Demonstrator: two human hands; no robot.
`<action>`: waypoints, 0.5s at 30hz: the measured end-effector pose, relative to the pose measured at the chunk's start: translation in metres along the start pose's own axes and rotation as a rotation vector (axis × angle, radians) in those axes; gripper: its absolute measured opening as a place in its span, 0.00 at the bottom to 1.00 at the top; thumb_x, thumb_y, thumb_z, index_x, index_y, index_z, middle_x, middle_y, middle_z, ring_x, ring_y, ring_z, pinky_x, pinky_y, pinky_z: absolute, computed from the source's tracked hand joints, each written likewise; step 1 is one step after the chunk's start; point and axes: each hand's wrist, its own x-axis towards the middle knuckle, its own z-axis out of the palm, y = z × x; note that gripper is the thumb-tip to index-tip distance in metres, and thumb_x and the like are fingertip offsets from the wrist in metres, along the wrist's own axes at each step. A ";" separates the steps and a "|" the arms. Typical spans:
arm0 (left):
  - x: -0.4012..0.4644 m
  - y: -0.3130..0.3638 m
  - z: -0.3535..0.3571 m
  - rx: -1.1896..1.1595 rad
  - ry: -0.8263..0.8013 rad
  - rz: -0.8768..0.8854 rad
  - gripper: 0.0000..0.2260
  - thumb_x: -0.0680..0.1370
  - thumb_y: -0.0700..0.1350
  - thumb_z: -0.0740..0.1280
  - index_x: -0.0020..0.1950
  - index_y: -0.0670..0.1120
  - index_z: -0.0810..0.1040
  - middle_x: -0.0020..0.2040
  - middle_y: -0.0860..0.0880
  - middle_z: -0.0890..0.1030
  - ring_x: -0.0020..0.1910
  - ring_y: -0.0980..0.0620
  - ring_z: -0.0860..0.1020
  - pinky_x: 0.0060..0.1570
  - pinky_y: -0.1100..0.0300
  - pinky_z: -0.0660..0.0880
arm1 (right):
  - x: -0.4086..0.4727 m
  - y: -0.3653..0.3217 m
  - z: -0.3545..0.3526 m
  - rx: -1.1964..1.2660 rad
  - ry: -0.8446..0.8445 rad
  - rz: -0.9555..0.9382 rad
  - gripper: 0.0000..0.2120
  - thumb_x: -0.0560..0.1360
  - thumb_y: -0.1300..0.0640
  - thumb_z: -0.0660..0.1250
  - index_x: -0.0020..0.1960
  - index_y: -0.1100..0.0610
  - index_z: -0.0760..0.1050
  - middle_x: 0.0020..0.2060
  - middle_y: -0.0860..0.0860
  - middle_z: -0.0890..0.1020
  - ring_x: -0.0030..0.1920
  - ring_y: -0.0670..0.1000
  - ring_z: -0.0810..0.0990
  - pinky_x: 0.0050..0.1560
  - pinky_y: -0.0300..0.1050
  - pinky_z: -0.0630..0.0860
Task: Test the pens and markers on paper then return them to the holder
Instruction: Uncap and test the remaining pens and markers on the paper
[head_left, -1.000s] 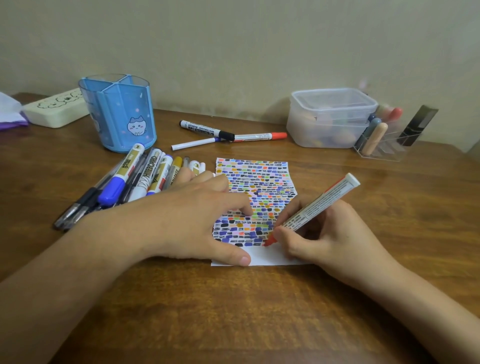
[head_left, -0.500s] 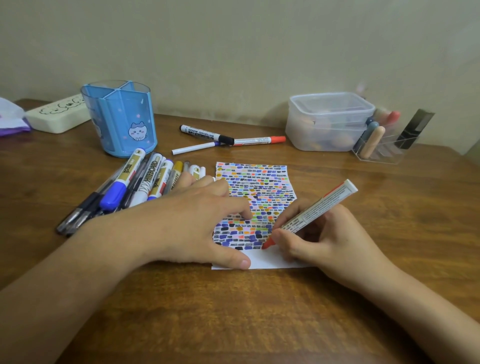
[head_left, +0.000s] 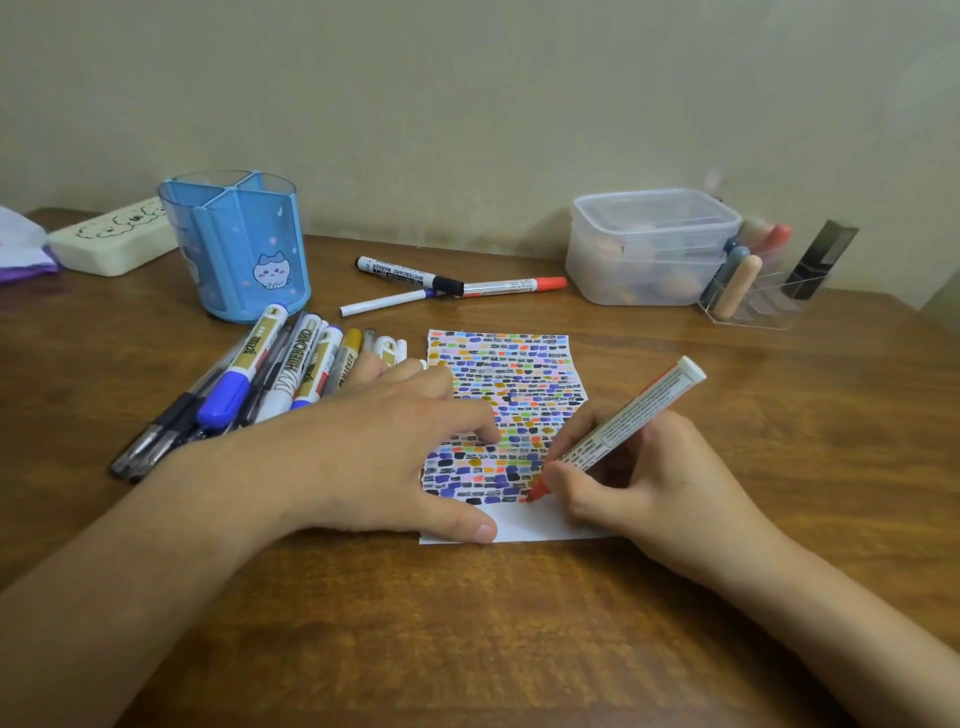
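Testing continues: right hand (head_left: 639, 467) grips a red marker (head_left: 618, 431), tip on nearly filled paper (head_left: 511, 415); left hand (head_left: 374, 457) presses it flat. Holder (head_left: 236, 244), ten o'clock, stands empty.

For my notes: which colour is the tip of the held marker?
Red-orange, on the marker in the head view.

blue holder (head_left: 236, 244) with cat print, paper (head_left: 506, 395) of multicoloured dashes, red-tipped marker (head_left: 618, 431)

"WHITEBOARD MARKER" reads on the black-capped marker (head_left: 410, 274); "HITEBOARD" shows on a white marker (head_left: 291, 370) in the pile.
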 end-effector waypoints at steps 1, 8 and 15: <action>0.000 0.000 0.000 0.001 0.000 0.000 0.30 0.69 0.74 0.63 0.68 0.67 0.63 0.53 0.60 0.64 0.45 0.60 0.53 0.49 0.57 0.52 | -0.001 0.000 0.000 0.023 -0.011 -0.001 0.02 0.72 0.55 0.74 0.42 0.51 0.81 0.37 0.50 0.86 0.38 0.52 0.85 0.43 0.60 0.81; 0.000 0.000 0.001 -0.003 -0.002 0.002 0.29 0.69 0.74 0.63 0.67 0.68 0.63 0.52 0.61 0.63 0.46 0.60 0.54 0.48 0.57 0.52 | 0.000 0.000 0.000 -0.008 0.000 0.010 0.03 0.70 0.57 0.74 0.41 0.52 0.81 0.36 0.50 0.86 0.38 0.51 0.85 0.43 0.58 0.81; 0.001 -0.002 0.001 0.009 0.012 0.011 0.29 0.69 0.74 0.63 0.67 0.68 0.63 0.52 0.61 0.64 0.47 0.60 0.54 0.48 0.57 0.52 | -0.001 -0.001 0.000 -0.019 -0.005 -0.004 0.03 0.70 0.54 0.75 0.41 0.51 0.81 0.36 0.49 0.86 0.38 0.50 0.84 0.43 0.57 0.81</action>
